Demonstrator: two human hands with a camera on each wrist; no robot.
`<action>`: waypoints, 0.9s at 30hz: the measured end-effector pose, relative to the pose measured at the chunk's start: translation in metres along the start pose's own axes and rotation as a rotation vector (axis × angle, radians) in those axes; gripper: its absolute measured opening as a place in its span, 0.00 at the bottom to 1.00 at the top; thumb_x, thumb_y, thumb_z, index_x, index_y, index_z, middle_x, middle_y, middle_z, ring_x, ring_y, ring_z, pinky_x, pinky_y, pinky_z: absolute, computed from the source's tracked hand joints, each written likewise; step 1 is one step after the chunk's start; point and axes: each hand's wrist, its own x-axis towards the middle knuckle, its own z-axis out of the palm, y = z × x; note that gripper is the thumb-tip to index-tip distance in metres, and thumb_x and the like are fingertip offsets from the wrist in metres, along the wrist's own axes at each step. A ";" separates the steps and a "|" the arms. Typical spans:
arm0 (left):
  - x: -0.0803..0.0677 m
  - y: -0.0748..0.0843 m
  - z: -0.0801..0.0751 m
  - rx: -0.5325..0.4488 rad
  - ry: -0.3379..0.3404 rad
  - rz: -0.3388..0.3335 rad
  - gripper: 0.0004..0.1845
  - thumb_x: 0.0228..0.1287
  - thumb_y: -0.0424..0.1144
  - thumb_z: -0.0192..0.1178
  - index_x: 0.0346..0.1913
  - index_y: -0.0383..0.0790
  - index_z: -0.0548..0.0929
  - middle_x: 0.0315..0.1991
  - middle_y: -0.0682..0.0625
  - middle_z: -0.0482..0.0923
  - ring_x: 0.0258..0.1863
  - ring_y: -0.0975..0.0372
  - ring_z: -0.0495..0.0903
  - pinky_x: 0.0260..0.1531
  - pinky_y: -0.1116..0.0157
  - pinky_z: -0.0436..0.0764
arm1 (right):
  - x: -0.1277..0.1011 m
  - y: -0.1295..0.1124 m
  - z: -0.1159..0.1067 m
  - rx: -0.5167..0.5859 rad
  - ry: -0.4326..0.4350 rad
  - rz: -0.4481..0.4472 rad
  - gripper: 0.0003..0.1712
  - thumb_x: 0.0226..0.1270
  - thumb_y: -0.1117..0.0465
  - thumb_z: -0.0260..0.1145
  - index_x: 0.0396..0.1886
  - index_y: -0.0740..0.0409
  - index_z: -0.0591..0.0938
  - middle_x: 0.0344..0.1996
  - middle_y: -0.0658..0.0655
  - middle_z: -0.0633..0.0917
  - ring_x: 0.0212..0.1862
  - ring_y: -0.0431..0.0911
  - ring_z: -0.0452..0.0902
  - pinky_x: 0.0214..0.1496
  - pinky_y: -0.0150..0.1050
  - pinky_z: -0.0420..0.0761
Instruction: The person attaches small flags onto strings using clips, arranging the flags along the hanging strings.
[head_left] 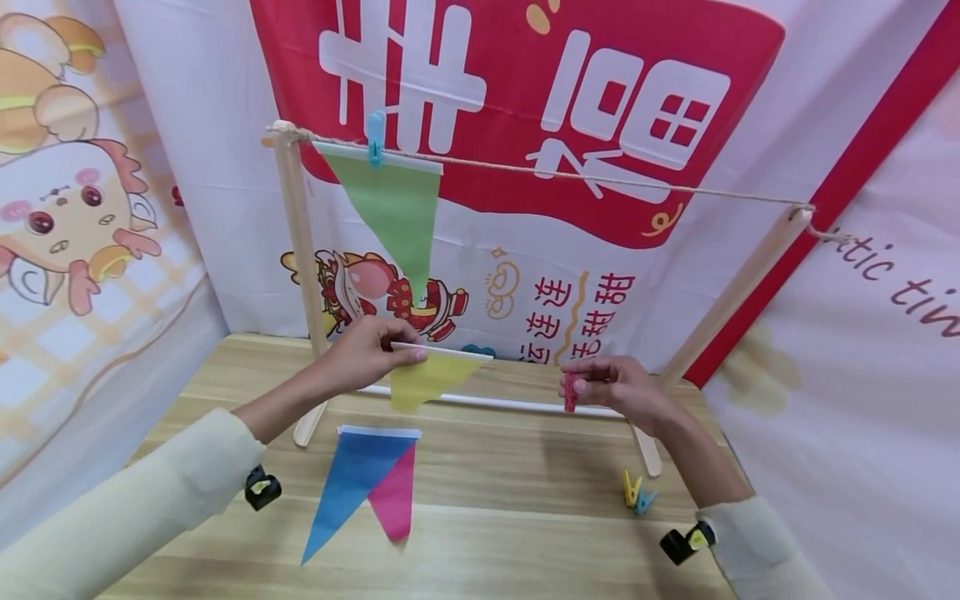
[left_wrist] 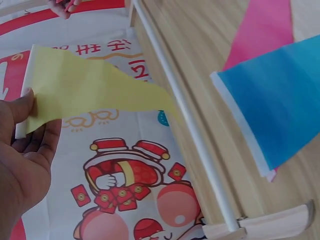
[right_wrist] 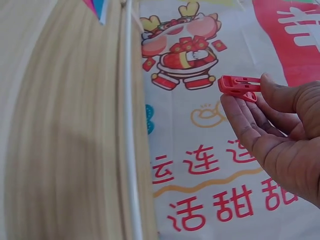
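My left hand [head_left: 365, 354] pinches the yellow flag [head_left: 429, 379] above the table [head_left: 510, 500]; my right hand [head_left: 618, 390] grasps a red clip [head_left: 571, 392], right of it. Blue flag [head_left: 351, 483] lies near.

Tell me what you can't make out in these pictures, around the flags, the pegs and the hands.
- Pink flag: head view, mostly under the blue flag; left wrist view, cut by the top edge.
- Red peg: right wrist view, rear end hidden by the right hand; small in the head view.
- Left hand: left wrist view, cut by the edge.
- Table pegs: too small to count surely.
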 end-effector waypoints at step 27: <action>0.017 0.043 -0.015 -0.116 0.008 -0.020 0.13 0.68 0.48 0.84 0.47 0.45 0.98 0.32 0.48 0.83 0.36 0.55 0.74 0.32 0.66 0.73 | 0.006 -0.061 -0.013 -0.090 0.041 -0.059 0.24 0.86 0.62 0.68 0.73 0.69 0.81 0.53 0.55 0.92 0.52 0.42 0.91 0.64 0.40 0.93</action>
